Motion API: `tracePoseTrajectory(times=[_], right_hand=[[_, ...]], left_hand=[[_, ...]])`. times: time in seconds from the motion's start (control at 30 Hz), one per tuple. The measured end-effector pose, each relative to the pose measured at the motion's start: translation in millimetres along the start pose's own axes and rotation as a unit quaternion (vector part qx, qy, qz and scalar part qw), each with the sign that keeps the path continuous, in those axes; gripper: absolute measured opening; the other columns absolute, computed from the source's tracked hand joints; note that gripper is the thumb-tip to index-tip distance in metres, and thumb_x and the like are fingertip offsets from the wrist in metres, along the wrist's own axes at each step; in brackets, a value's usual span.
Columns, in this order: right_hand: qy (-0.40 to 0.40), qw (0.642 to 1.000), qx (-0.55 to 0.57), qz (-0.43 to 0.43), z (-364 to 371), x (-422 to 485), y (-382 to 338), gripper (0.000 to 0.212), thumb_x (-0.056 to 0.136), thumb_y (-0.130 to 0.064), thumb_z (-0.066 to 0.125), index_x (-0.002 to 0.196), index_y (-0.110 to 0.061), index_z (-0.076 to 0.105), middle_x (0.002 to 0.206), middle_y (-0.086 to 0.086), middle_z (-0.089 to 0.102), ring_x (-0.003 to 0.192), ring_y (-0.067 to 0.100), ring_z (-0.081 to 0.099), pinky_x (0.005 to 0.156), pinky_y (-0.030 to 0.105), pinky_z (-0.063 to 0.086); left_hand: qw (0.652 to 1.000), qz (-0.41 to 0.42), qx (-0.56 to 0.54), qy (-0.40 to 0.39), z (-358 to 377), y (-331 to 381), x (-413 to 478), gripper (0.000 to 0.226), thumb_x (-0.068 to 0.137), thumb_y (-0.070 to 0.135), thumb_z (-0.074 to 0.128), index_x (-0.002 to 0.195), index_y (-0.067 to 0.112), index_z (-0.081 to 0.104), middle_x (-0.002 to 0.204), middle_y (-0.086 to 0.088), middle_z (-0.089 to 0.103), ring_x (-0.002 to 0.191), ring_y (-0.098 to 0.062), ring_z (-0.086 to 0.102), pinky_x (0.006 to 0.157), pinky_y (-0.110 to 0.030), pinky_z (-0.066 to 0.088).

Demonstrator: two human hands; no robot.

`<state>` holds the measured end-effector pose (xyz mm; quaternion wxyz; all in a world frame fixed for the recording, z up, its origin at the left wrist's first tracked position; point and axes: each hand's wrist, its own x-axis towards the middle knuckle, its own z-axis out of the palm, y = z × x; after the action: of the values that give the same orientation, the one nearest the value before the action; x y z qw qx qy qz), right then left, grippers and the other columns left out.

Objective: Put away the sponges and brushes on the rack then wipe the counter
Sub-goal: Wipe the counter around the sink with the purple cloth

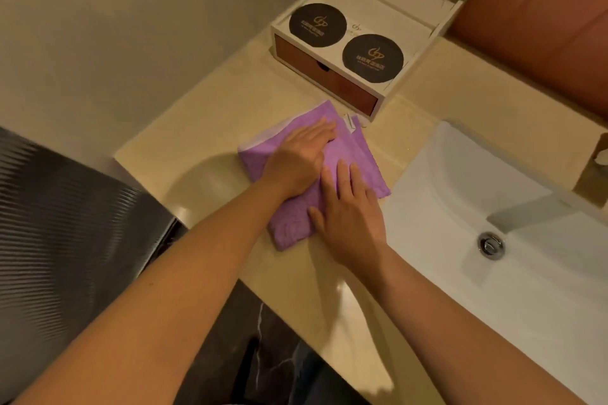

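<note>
Both arms are bare and reach forward from the lower edge of the view; the left forearm comes in from the lower left and the right forearm from the lower right, so they converge toward the middle. The left hand (297, 159) lies palm down, flat, with the fingers (320, 128) stretched out and close together, pointing up and to the right; the right hand (350, 219) also lies palm down, just beside the left one and a little nearer to the body; its fingers are extended and slightly spread, the thumb set apart to the left; neither hand is closed in a grasp.
</note>
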<state>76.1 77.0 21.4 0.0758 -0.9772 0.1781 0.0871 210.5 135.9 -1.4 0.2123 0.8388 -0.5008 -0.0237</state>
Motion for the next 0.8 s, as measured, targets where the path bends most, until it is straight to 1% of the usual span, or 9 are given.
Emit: tracePoseTrajectory(times=[0.13,0.27,0.33,0.4,0.5,0.57,0.63,0.7,0.8], right_hand=[[0.009,1.000,0.007,-0.024,10,-41,9,0.064,0.088,-0.053,0.035,0.135,-0.011,0.047,0.136,0.016,0.053,0.126,0.035,0.050,0.099,0.044,0.043],[-0.008,0.999,0.016,-0.045,12,-72,11,0.065,0.085,-0.053,0.036,0.135,-0.014,0.049,0.136,0.012,0.054,0.125,0.032,0.052,0.096,0.041,0.047],[-0.014,0.996,0.038,-0.074,13,-84,15,0.065,0.086,-0.050,0.042,0.141,-0.016,0.040,0.144,0.011,0.046,0.132,0.032,0.044,0.100,0.043,0.044],[-0.039,0.990,0.085,-0.103,13,-93,25,0.066,0.087,-0.044,0.045,0.146,-0.020,0.030,0.152,0.008,0.033,0.141,0.029,0.030,0.110,0.043,0.033],[-0.054,0.971,0.229,-0.031,5,-95,38,0.078,0.079,-0.058,0.025,0.147,-0.019,0.029,0.152,0.005,0.033,0.140,0.024,0.031,0.115,0.037,0.026],[-0.030,0.964,0.262,0.024,1,-91,45,0.090,0.073,-0.065,0.020,0.146,-0.014,0.028,0.150,0.010,0.035,0.137,0.028,0.033,0.113,0.038,0.026],[-0.047,0.948,0.305,0.080,-2,-86,50,0.086,0.078,-0.063,0.038,0.145,-0.010,0.027,0.147,0.013,0.038,0.134,0.030,0.036,0.109,0.040,0.030],[-0.086,0.915,0.371,0.130,-3,-81,55,0.069,0.086,-0.040,0.057,0.142,-0.009,0.030,0.142,0.011,0.045,0.125,0.030,0.045,0.100,0.037,0.038],[-0.096,0.869,0.457,0.166,0,-76,63,0.048,0.083,-0.023,0.067,0.126,-0.012,0.049,0.120,0.007,0.059,0.102,0.021,0.055,0.082,0.029,0.043]], left_hand=[[0.998,-0.046,-0.036,-0.030,3,27,-33,0.053,0.083,0.008,0.029,0.131,-0.004,0.049,0.139,-0.021,0.048,0.132,-0.032,0.043,0.111,-0.038,0.026],[0.993,-0.103,-0.046,-0.039,5,49,-66,0.055,0.085,0.002,0.044,0.140,0.004,0.038,0.151,-0.011,0.033,0.142,-0.022,0.026,0.116,-0.032,0.018],[0.990,-0.131,-0.044,-0.023,6,65,-81,0.054,0.086,0.004,0.043,0.139,0.005,0.040,0.150,-0.009,0.035,0.142,-0.021,0.026,0.116,-0.031,0.019],[0.985,-0.166,-0.042,-0.011,8,80,-95,0.054,0.087,0.004,0.042,0.140,0.007,0.039,0.151,-0.009,0.034,0.142,-0.021,0.026,0.115,-0.032,0.020],[0.978,-0.205,-0.039,0.001,10,95,-105,0.054,0.087,0.002,0.041,0.140,0.007,0.039,0.151,-0.011,0.033,0.142,-0.023,0.028,0.116,-0.036,0.023],[0.978,-0.206,-0.029,0.008,11,97,-105,0.054,0.085,0.001,0.040,0.139,0.005,0.040,0.150,-0.011,0.035,0.141,-0.024,0.029,0.115,-0.040,0.025],[0.978,-0.208,-0.025,0.020,13,97,-103,0.053,0.084,0.001,0.039,0.137,0.004,0.042,0.147,-0.013,0.039,0.139,-0.026,0.034,0.113,-0.043,0.029],[0.978,-0.206,-0.021,0.030,14,97,-102,0.051,0.084,0.001,0.041,0.135,0.002,0.045,0.144,-0.015,0.044,0.136,-0.028,0.039,0.110,-0.045,0.034],[0.978,-0.203,-0.019,0.037,15,97,-99,0.050,0.084,0.003,0.040,0.134,0.003,0.047,0.142,-0.014,0.046,0.134,-0.028,0.041,0.109,-0.046,0.036]])
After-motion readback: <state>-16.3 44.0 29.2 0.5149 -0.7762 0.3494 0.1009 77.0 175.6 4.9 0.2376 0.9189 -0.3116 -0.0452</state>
